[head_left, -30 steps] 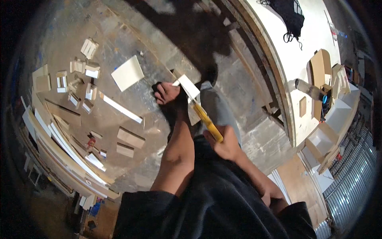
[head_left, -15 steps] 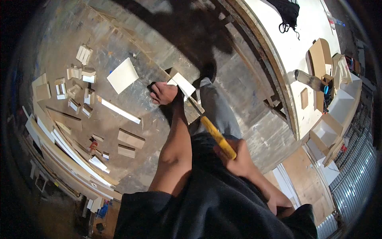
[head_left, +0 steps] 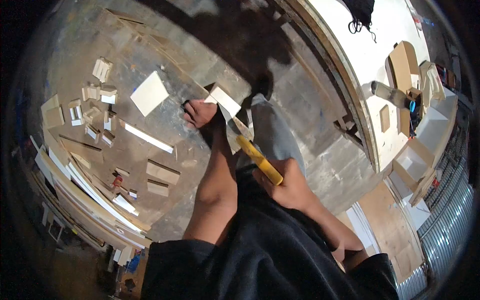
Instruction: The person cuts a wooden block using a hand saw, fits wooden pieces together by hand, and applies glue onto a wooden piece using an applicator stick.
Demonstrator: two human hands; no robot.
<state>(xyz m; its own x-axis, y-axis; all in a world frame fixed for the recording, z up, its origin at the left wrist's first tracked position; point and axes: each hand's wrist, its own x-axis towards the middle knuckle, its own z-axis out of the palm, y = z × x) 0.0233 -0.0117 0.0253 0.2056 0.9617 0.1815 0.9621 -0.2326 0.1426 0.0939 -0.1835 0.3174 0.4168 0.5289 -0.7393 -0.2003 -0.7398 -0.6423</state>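
Note:
My right hand (head_left: 289,184) is wrapped round the yellow handle (head_left: 260,161) of a handsaw. Its narrow metal blade (head_left: 233,128) points away from me, against the near side of a small white-faced board (head_left: 226,101). Curled fingers of my left hand (head_left: 200,113) press at the left end of that board; the exact grip is partly hidden. Under and beside the board is more wood, in shadow near my grey-clad leg (head_left: 275,125). A square pale panel (head_left: 150,94) lies to the left of my left hand.
Several small wooden blocks (head_left: 103,69) and a white strip (head_left: 147,137) lie on the left. Long boards (head_left: 85,185) are stacked at the far left. On the right stands a white-topped table (head_left: 345,45) with a bottle (head_left: 390,93) and cardboard (head_left: 404,62).
My right hand and the saw have moved forward and slightly left, so less blade shows on the near side of the board. My left hand stays at the board.

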